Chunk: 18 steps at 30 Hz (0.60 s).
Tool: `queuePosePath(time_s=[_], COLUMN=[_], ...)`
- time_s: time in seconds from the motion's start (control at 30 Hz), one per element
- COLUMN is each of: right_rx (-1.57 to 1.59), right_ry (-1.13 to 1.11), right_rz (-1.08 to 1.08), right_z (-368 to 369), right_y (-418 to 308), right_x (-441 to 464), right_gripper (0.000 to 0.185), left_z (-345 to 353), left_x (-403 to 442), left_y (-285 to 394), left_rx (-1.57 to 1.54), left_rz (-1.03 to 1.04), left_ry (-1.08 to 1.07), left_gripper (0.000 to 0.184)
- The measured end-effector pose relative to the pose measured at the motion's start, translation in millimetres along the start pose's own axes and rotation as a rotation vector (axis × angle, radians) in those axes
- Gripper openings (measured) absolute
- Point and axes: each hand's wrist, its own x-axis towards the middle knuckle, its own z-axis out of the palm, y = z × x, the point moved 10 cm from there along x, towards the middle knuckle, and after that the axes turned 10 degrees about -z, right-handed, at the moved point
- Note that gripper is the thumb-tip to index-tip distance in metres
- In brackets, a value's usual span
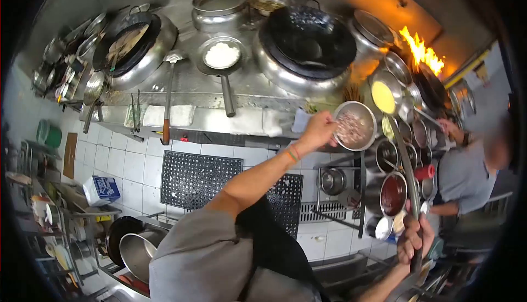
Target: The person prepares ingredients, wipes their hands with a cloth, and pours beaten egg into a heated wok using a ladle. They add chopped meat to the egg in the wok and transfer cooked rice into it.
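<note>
My left hand (320,129) grips the rim of a metal bowl (355,126) that holds small pinkish pieces, perhaps meat. The bowl is over the front edge of the steel counter, right of the middle. At the lower right, my right hand (414,238) is closed round the handle of a long ladle (406,159). The ladle's handle runs up towards a round vessel of yellow liquid (383,97). Behind the bowl, a large black wok (307,41) sits on a round steel burner ring.
A strainer with white food (222,55) and another wok (127,46) stand to the left. Tall flames (421,51) rise at the back right. A co-worker (464,170) stands on the right, beside pots of sauce (393,194). Black mats (200,178) lie on the floor.
</note>
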Motion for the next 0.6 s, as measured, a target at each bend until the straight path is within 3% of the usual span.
queuePosePath(time_s=[0.13, 0.27, 0.43, 0.6], right_rx=[0.035, 0.039, -0.107, -0.411], right_ry=[-0.071, -0.184, -0.146, -0.112], right_rz=[0.078, 0.184, 0.205, 0.155], right_z=[33, 60, 66, 41], right_y=[28, 53, 78, 83], right_x=[119, 211, 303, 374], right_gripper=[0.05, 0.049, 0.043, 0.028], left_z=[-136, -239, -286, -336], left_x=[-4, -12, -51, -100], left_y=[51, 24, -5, -3], left_rx=[0.01, -0.056, -0.17, -0.049], left_rz=[0.107, 0.144, 0.068, 0.117], left_ry=[0.302, 0.461, 0.582, 0.784], left_gripper=[0.01, 0.009, 0.011, 0.011])
